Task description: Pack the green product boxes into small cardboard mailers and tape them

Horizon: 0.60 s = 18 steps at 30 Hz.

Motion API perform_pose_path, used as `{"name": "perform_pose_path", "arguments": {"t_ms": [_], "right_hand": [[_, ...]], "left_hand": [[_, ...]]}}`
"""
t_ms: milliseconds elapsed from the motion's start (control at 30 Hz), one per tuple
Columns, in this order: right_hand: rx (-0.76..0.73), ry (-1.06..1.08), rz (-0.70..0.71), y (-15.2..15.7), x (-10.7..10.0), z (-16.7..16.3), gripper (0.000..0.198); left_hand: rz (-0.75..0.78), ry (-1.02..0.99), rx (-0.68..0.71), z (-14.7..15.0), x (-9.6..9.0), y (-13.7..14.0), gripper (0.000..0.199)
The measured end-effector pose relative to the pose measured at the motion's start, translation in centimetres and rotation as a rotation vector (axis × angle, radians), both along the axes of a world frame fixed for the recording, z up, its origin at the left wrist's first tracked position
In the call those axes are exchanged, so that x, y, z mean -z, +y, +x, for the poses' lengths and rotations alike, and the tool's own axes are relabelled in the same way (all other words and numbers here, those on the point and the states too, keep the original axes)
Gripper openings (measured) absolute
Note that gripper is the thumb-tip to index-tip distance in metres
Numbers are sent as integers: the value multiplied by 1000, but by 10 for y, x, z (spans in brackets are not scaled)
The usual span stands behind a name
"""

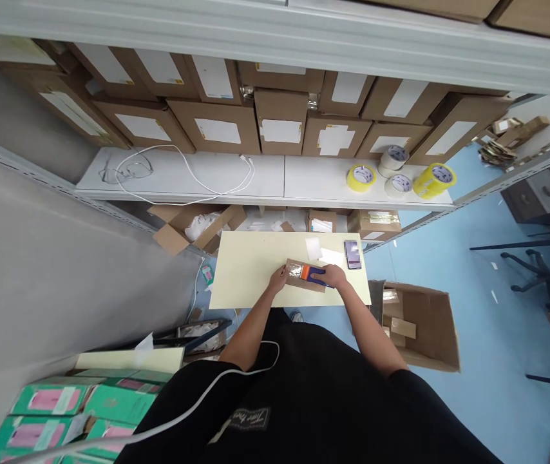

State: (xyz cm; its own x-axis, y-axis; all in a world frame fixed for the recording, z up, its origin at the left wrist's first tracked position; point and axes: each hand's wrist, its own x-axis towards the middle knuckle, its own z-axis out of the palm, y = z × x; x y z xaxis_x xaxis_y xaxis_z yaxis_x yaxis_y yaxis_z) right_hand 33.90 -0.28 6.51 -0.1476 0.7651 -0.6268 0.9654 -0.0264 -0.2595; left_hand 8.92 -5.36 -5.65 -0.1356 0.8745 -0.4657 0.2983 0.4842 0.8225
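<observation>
On the pale yellow table [246,270] lies a small flat cardboard box [304,283] with shiny clear tape on its top. My left hand [279,278] is closed on the box's left end. My right hand [333,276] grips a blue and orange tape dispenser [312,273], which rests against the top of the box. Its cutting edge is too small to make out. Just beyond the box are a white paper piece [313,248] and a white sheet [331,256]. A phone [353,254] lies near the table's right edge.
Behind the table, a white shelf [265,174] holds tape rolls [361,177], a white cable [198,183] and stacked cartons [221,129]. A large open carton [429,322] stands on the floor at right. Green boxes [120,403] are piled at lower left, and a white cord [207,393] crosses my body.
</observation>
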Motion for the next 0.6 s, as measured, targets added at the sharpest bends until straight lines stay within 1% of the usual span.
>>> {"name": "perform_pose_path", "arguments": {"t_ms": [133, 233, 300, 367, 467, 500, 600], "right_hand": [[41, -120, -8, 2, -4, -20, 65], [81, -120, -2, 0, -7, -14, 66], [123, -112, -11, -4, -7, 7, 64], [180, -92, -9, -12, -5, 39, 60], [215, -22, 77, -29, -4, 87, 47], [224, -21, 82, -35, -4, 99, 42], [238, -20, 84, -46, -5, 117, 39]], "left_hand": [[-48, 40, 56, 8, -1, 8, 49], [-63, 67, 64, 11, 1, 12, 46], [-71, 77, 75, 11, 2, 14, 44], [-75, 82, 89, 10, 3, 16, 44], [-74, 82, 100, 9, 5, 18, 47], [-73, 81, 100, 9, 5, 19, 48], [-73, 66, 94, 8, 6, 20, 49]]}}
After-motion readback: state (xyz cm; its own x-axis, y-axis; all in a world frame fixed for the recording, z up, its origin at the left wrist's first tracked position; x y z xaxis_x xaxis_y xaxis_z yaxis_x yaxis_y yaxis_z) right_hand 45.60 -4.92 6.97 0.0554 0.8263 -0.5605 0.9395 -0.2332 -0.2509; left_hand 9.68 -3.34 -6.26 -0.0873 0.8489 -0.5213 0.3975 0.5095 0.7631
